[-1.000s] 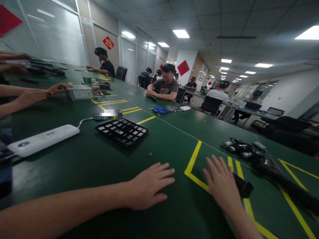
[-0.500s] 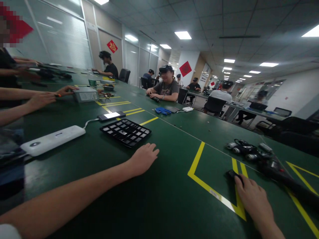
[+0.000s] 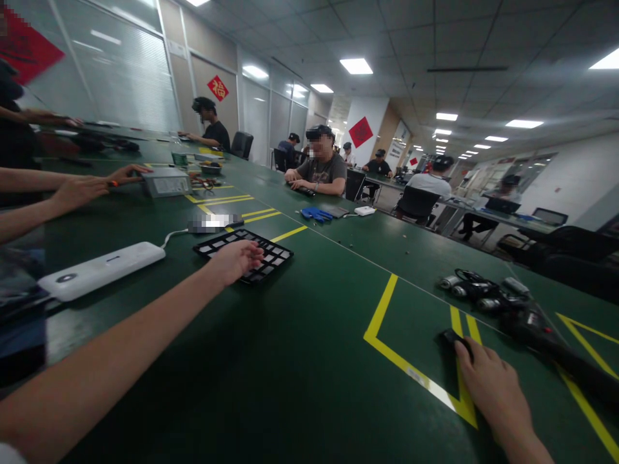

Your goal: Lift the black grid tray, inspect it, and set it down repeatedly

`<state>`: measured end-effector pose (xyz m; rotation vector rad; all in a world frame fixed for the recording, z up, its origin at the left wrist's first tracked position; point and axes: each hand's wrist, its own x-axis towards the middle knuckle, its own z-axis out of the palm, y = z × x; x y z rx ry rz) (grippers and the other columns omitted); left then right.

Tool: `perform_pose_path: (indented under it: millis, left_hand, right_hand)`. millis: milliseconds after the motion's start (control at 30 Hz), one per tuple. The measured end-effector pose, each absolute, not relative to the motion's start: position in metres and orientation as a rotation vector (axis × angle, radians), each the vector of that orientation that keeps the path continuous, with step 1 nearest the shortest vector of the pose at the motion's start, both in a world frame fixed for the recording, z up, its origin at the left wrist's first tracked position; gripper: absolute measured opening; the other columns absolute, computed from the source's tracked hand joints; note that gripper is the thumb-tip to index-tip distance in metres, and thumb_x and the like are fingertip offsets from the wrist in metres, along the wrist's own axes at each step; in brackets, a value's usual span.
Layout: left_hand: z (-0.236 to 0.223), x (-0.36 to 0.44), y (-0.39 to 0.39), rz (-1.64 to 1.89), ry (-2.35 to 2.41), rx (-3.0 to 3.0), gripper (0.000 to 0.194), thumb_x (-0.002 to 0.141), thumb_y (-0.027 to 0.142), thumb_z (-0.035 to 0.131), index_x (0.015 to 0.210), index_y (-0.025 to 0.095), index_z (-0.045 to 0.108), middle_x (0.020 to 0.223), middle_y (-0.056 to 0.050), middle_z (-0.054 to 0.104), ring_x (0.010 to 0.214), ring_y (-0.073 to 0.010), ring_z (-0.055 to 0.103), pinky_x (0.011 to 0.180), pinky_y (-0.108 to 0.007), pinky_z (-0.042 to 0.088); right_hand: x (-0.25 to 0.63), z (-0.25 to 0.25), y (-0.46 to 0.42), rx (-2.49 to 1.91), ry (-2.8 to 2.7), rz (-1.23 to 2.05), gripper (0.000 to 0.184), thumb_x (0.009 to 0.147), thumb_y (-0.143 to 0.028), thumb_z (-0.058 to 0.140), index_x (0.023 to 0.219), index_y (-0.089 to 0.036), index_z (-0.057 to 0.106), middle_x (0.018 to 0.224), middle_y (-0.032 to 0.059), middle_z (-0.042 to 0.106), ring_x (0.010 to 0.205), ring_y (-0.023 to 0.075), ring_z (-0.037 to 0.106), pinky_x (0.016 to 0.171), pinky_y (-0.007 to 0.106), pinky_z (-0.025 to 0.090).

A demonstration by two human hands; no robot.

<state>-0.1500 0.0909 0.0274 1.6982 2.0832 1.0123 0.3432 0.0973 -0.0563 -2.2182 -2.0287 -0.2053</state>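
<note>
My left hand [image 3: 235, 261] is over the right part of a black divided tray [image 3: 276, 252] with grey-white pieces in its compartments. Its fingers are loosely curved and a little apart, and I make out nothing in them; whether they touch the tray I cannot tell. Far to the right, my right hand [image 3: 493, 380] rests on the table with its fingers round a small black object [image 3: 453, 339] shaped like a computer mouse. Its palm side and the rest of that object are hidden.
Left of the tray lie a phone [image 3: 215, 223] and a long white device [image 3: 104, 269] joined by a cable. A co-worker's hands touch a grey metal box [image 3: 167, 183]. Blue gloves [image 3: 316, 214] lie farther back. Black gear with silver cylinders [image 3: 488, 298] sits beyond my right hand. Yellow tape [image 3: 380, 316] marks the green table.
My left hand has moved left and away from me, off the table in front of the tray to above it. My right hand has stayed in place on the black object.
</note>
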Motion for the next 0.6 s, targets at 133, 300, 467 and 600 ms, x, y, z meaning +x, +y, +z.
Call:
perform_pose_path:
  millis: [133,300,467,600]
  left_hand:
    - [0.033,-0.187,0.095,0.843,2.430,1.562,0.019,0.073,0.034,0.051,0.072,0.015,0.052,0.078,-0.014,0.062,0.083,-0.0316,0.062,0.066,-0.038,0.048]
    - [0.024,-0.197,0.100,0.483,2.567,1.558,0.034,0.061,0.047,0.063,0.058,0.015,0.054,0.083,-0.022,0.064,0.091,-0.0429,0.058,0.074,-0.047,0.044]
    - [0.018,-0.185,0.097,0.362,2.565,1.629,0.034,0.071,0.044,0.056,0.077,0.011,0.060,0.092,-0.023,0.063,0.092,-0.0393,0.058,0.073,-0.044,0.043]
    - [0.009,-0.142,0.084,0.436,2.343,1.859,0.037,0.078,0.045,0.050,0.098,0.015,0.054,0.096,-0.010,0.061,0.088,-0.0250,0.058,0.072,-0.032,0.043]
  right_hand:
    - [0.339,-0.050,0.094,-2.158,-2.166,-0.250,0.053,0.084,-0.032,0.019,0.117,-0.010,0.054,0.122,0.0173,0.054,0.112,0.0319,0.049,0.095,0.049,0.035]
    - [0.340,-0.047,0.093,-2.316,-1.916,0.008,0.063,0.083,-0.049,0.019,0.127,-0.011,0.045,0.126,0.0177,0.050,0.115,0.0390,0.044,0.092,0.051,0.038]
    - [0.328,-0.048,0.098,-2.156,-1.862,0.086,0.068,0.078,-0.055,0.028,0.121,-0.006,0.049,0.121,0.0194,0.052,0.112,0.0399,0.043,0.097,0.050,0.033]
    - [0.273,-0.040,0.081,-1.768,-1.853,0.357,0.061,0.078,-0.051,0.037,0.120,-0.008,0.048,0.114,0.0180,0.055,0.108,0.0334,0.047,0.090,0.049,0.040]
